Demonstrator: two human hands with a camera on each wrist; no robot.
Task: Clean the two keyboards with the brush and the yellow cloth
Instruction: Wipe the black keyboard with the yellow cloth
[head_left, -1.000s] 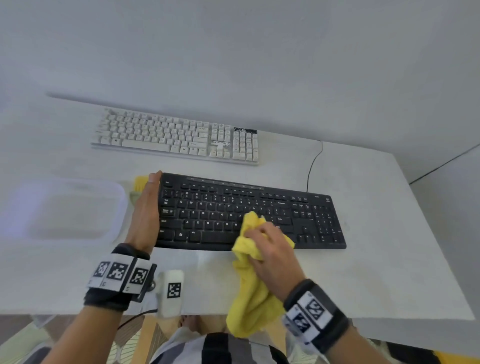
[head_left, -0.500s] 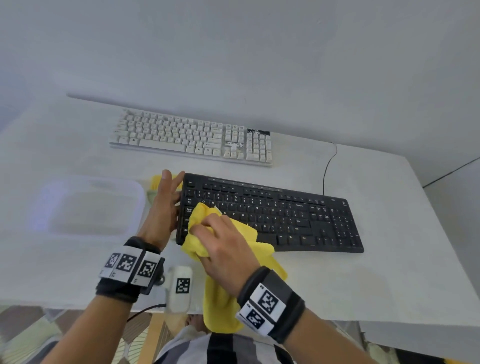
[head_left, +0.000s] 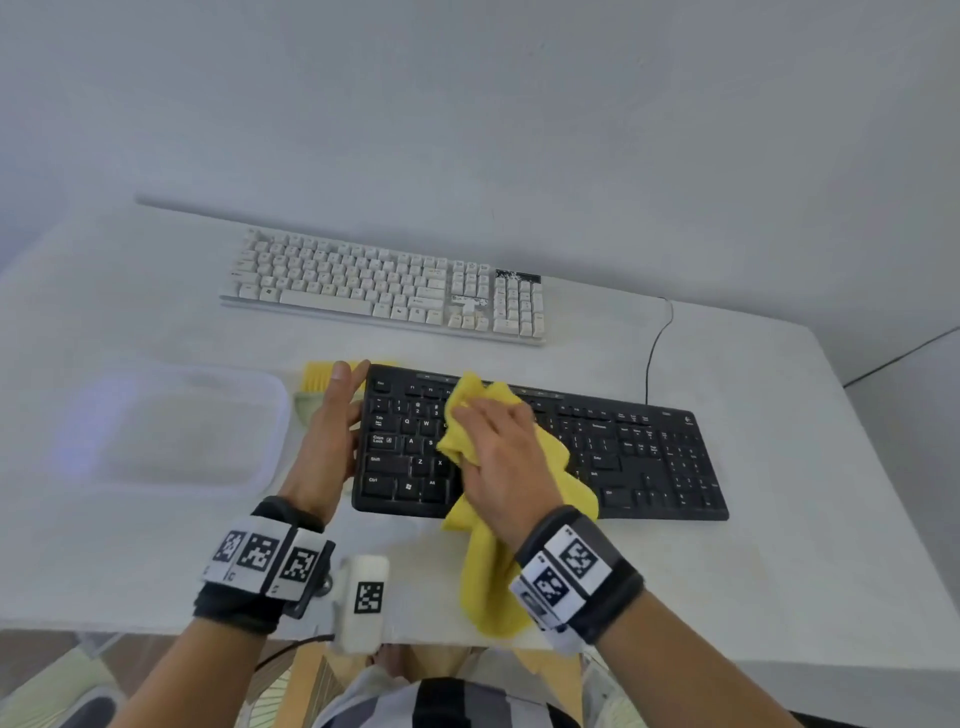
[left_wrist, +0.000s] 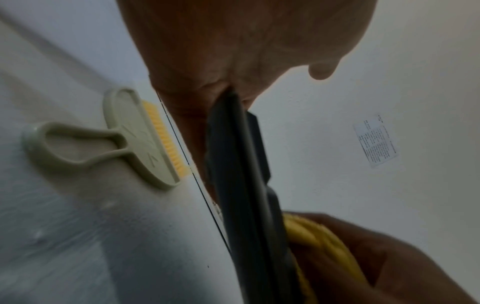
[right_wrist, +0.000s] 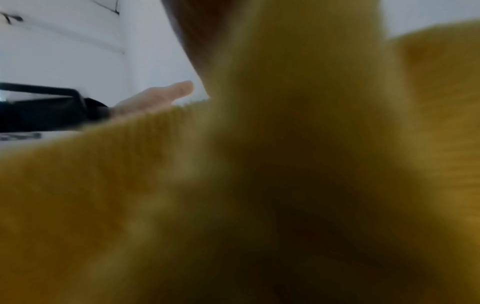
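Observation:
A black keyboard (head_left: 634, 457) lies in the middle of the white table (head_left: 779, 545); a white keyboard (head_left: 384, 283) lies behind it. My right hand (head_left: 483, 426) grips the bunched yellow cloth (head_left: 558, 460) and presses it on the black keyboard's upper left keys. The cloth's tail hangs over the front of the table. My left hand (head_left: 343, 395) rests with straight fingers against that keyboard's left edge. The brush (left_wrist: 135, 139), pale green with yellow bristles, lies flat on the table just left of my left hand. The cloth (right_wrist: 259, 185) fills the right wrist view.
A clear plastic container (head_left: 171, 431) stands left of the black keyboard. A small white device (head_left: 363, 597) with a marker sits at the table's front edge. The black keyboard's cable (head_left: 654, 353) runs back to the wall. The table's right edge is near the keyboard's right end.
My right hand has swept the cloth from the middle of the black keyboard to its left end, then up to the upper left keys. The left hand has stayed at the edge.

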